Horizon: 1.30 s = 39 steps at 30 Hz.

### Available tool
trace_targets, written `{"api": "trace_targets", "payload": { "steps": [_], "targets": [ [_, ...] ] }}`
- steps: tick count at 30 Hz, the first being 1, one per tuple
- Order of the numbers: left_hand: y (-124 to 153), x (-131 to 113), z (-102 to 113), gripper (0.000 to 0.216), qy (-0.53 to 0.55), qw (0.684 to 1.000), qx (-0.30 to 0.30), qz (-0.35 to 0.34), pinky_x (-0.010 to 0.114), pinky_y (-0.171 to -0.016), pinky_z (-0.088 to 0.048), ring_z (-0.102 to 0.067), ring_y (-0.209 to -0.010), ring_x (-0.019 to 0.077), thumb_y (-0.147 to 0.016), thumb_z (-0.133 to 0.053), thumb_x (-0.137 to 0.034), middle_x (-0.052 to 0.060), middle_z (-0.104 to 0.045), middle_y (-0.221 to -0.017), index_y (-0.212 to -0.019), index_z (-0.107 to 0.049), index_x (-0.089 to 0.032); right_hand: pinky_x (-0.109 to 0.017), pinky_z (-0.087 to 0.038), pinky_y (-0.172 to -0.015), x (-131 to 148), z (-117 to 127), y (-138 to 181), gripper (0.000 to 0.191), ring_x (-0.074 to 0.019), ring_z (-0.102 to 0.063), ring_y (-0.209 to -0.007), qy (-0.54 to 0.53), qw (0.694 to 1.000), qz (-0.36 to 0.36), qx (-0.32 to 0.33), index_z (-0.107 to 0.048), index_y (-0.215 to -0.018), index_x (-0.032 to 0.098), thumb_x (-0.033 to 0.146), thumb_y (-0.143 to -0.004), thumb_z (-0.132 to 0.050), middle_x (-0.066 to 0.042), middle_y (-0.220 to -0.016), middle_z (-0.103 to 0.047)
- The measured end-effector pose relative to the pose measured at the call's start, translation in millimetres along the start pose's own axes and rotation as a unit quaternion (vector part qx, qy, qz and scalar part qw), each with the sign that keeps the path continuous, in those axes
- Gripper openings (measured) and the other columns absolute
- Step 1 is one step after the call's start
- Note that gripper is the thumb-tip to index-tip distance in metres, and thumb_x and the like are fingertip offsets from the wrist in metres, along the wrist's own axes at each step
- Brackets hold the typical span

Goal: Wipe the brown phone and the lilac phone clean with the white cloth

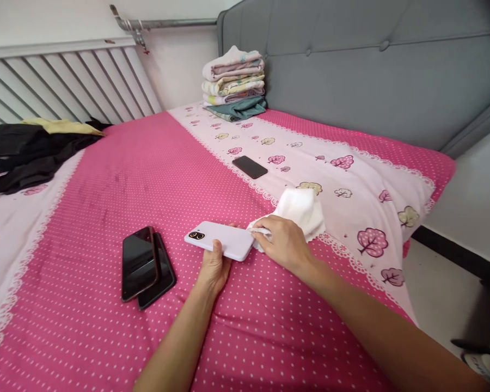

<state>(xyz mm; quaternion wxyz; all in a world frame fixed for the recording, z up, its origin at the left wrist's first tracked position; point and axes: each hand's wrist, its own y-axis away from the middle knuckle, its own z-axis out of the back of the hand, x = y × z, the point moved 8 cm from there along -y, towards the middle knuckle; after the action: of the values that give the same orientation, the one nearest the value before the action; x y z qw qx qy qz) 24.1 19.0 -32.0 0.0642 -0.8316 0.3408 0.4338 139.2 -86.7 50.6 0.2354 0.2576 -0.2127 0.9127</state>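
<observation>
While the left hand [215, 268] is gripping: its thumb is pressing on the lilac phone [229, 239], which is sitting back up above the pink bedspread [118, 174].
Right hand [286, 243]: it is pinching the white cloth [301, 209] at the phone's right end; whether bare fingertips are touching the case, I can't tell.
Slip risk: the left hand is holding mainly by the edges, so a hard sideways tug could, I'd judge, be twisting the phone loose.
Stacked phones: the upper dark phone [139, 264] is overlapping the lower dark phone [163, 272] askew; a brushing arm could be sliding it off.
Hidden parts: the lilac phone's screen is facing away, and most left fingers are disappearing beneath.
Room corner: a lettered white object [485, 366] is running out of view; I'm not making out what.
</observation>
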Motion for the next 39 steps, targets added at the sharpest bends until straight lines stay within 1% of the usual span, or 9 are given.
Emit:
{"api": "trace_targets", "payload": {
  "steps": [7, 9, 13, 16, 20, 23, 27, 33, 39],
  "targets": [
    [0.1, 7.7, 6.1, 0.029, -0.077, 0.993, -0.049, 0.077, 0.025, -0.066, -0.058, -0.07, -0.073, 0.0188, -0.077, -0.07, -0.036, 0.011, -0.073, -0.086, -0.093, -0.065, -0.012, -0.027, -0.043, -0.067, -1.2, -10.2, 2.1, 0.016, -0.0175, -0.063, -0.08, 0.046, 0.998, 0.0, 0.041, -0.069, -0.093, 0.023, 0.026, -0.085, -0.055, -0.003, -0.094, -0.07],
    [6.5, 9.0, 4.2, 0.037, -0.155, 0.975, -0.003, 0.157, 0.022, -0.045, -0.053, -0.066, -0.05, 0.0188, -0.079, -0.066, -0.042, 0.016, -0.07, -0.066, -0.079, -0.068, -0.005, -0.027, -0.041, -0.064, -0.8, -14.9, 3.2, 0.016, -0.0176, -0.063, -0.078, 0.068, 0.996, 0.005, 0.06, -0.069, -0.091, 0.023, 0.027, -0.086, -0.054, -0.003, -0.092, -0.07],
    [35.8, -3.6, -7.7, 0.045, -0.394, 0.845, 0.237, 0.273, 0.016, -0.035, -0.042, -0.057, -0.037, 0.0122, -0.081, -0.061, -0.047, 0.015, -0.067, -0.057, -0.065, -0.071, -0.006, -0.027, -0.039, -0.062, -1.7, -22.0, 4.2, 0.017, -0.0183, -0.063, -0.08, 0.093, 0.992, 0.008, 0.088, -0.069, -0.091, 0.023, 0.027, -0.087, -0.053, -0.004, -0.092, -0.07],
    [40.0, -30.2, -12.3, 0.024, -0.381, 0.844, 0.294, 0.236, 0.018, -0.05, -0.048, -0.063, -0.051, 0.0141, -0.076, -0.071, -0.03, 0.016, -0.07, -0.069, -0.078, -0.073, -0.006, -0.028, -0.039, -0.061, -3.5, -28.4, 4.8, 0.018, -0.0197, -0.063, -0.08, 0.104, 0.988, 0.001, 0.118, -0.07, -0.091, 0.023, 0.028, -0.088, -0.053, -0.005, -0.092, -0.069],
    [1.7, -88.1, 15.6, 0.028, -0.345, 0.935, 0.057, -0.058, 0.024, -0.066, -0.051, -0.064, -0.066, 0.0167, -0.059, -0.083, -0.024, 0.009, -0.07, -0.076, -0.083, -0.073, -0.013, -0.028, -0.04, -0.062, 1.4, -34.7, 7.7, 0.019, -0.0204, -0.064, -0.081, 0.092, 0.986, 0.022, 0.139, -0.072, -0.091, 0.022, 0.028, -0.088, -0.054, -0.005, -0.092, -0.069],
    [-6.2, -105.0, 26.9, 0.061, -0.485, 0.845, -0.033, -0.224, 0.043, -0.101, -0.04, -0.056, -0.11, 0.0289, -0.052, -0.085, -0.033, 0.012, -0.063, -0.115, -0.108, -0.066, -0.018, -0.027, -0.04, -0.061, 10.9, -41.1, 12.9, 0.015, -0.0188, -0.064, -0.08, 0.073, 0.98, 0.064, 0.171, -0.073, -0.088, 0.024, 0.028, -0.085, -0.059, -0.003, -0.091, -0.07],
    [-12.4, -75.4, 18.5, 0.092, -0.635, 0.738, 0.083, -0.212, 0.051, -0.112, -0.022, -0.027, -0.137, 0.035, -0.05, -0.084, -0.043, 0.017, -0.038, -0.143, -0.132, -0.048, -0.02, -0.026, -0.04, -0.062, 17.7, -44.4, 15.8, 0.012, -0.0184, -0.064, -0.083, 0.065, 0.972, 0.099, 0.202, -0.073, -0.088, 0.026, 0.028, -0.083, -0.062, -0.002, -0.094, -0.07],
    [-13.4, -47.9, 19.8, 0.106, -0.699, 0.667, 0.169, -0.194, 0.053, -0.109, -0.025, -0.02, -0.139, 0.0367, -0.053, -0.081, -0.052, 0.023, -0.027, -0.148, -0.141, -0.034, -0.017, -0.027, -0.041, -0.064, -8.6, -32.4, 1.7, 0.017, -0.0193, -0.064, -0.087, 0.076, 0.986, 0.022, 0.144, -0.071, -0.095, 0.024, 0.027, -0.087, -0.056, -0.003, -0.099, -0.07],
    [-16.8, -47.0, 21.2, 0.102, -0.711, 0.648, 0.168, -0.214, 0.054, -0.107, -0.029, -0.024, -0.137, 0.0392, -0.054, -0.08, -0.054, 0.025, -0.027, -0.147, -0.139, -0.037, -0.016, -0.028, -0.044, -0.068, -24.2, -27.4, -5.8, 0.019, -0.021, -0.065, -0.087, 0.03, 0.994, -0.011, 0.104, -0.071, -0.097, 0.023, 0.028, -0.084, -0.059, -0.004, -0.098, -0.072]
  ]
}}
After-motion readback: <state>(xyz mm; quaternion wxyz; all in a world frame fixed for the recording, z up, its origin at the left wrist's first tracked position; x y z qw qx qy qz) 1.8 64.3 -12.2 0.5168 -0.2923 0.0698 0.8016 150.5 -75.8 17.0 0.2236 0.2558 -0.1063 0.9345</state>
